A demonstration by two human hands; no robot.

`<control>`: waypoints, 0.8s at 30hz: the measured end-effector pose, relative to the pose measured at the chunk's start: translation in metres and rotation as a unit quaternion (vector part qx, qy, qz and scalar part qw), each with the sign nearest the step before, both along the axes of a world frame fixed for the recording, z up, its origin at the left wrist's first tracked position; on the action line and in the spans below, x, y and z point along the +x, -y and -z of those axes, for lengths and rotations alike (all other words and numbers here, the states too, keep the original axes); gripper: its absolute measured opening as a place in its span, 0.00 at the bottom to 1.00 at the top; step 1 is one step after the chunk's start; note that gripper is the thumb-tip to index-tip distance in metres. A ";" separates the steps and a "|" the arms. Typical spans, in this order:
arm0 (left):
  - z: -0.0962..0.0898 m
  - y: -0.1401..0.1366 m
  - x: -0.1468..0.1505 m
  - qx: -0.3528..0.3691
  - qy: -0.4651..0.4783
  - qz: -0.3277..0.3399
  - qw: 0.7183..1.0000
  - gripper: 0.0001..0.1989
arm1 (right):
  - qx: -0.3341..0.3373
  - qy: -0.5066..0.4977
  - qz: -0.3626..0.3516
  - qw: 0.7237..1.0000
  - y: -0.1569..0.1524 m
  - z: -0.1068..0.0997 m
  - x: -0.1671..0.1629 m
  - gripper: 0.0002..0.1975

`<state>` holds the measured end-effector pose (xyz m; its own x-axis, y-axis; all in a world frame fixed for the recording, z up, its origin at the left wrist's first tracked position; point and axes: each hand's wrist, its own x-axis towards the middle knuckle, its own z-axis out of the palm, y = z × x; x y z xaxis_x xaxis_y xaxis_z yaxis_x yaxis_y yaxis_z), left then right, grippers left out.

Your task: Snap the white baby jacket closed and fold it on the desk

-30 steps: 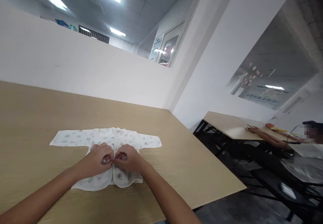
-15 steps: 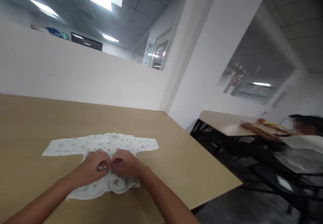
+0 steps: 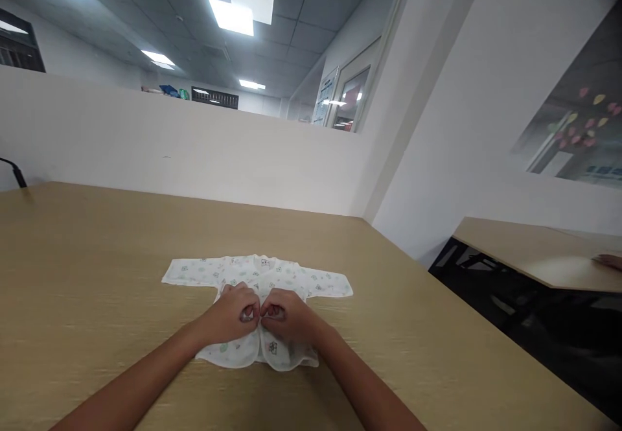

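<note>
The small white baby shirt with a pale green and grey print [image 3: 257, 274], long-sleeved and open down the front, lay flat on the light wooden worktop [image 3: 97, 256], collar away from the person and both sleeves spread out to the sides. The left hand [image 3: 233, 311] and the right hand [image 3: 286, 313] sat knuckle to knuckle over the middle of the shirt front, each grip pressed together and pinching one edge of the front opening, so that the two edges met between the thumbs. Below the hands the two rounded hem flaps fell slightly apart. Compared with the views half a second and one second earlier, the hands had kept the same pinch at the same place on the placket, and the shirt had not shifted on the worktop; what had changed was the camera, which had swung toward the left, so the shirt now showed nearer the centre. That steadiness suggested, as a judgement, that the work on the front closure at that spot was not finished. Whether a snap or button sat between the fingertips could not be told, since the fingers hid it. Behind the worktop rose a low white partition wall [image 3: 194, 152]. To the right stood a second wooden table [image 3: 525, 256], with another person's hand [image 3: 610, 261] just showing at the frame's edge.
</note>
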<state>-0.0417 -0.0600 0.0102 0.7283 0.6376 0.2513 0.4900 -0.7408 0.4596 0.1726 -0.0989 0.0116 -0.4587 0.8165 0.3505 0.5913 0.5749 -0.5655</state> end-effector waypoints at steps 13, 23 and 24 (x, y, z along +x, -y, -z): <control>-0.004 0.001 0.001 0.004 0.020 -0.001 1.000 0.04 | -0.041 -0.039 -0.006 0.998 -0.003 0.000 0.007 0.05; -0.008 -0.022 -0.006 -0.195 0.258 -0.051 0.945 0.20 | -0.186 -0.486 0.120 0.846 -0.024 -0.017 0.038 0.18; -0.007 -0.023 -0.005 -0.202 0.268 -0.045 0.941 0.21 | -0.200 -0.514 0.124 0.825 -0.025 -0.016 0.039 0.19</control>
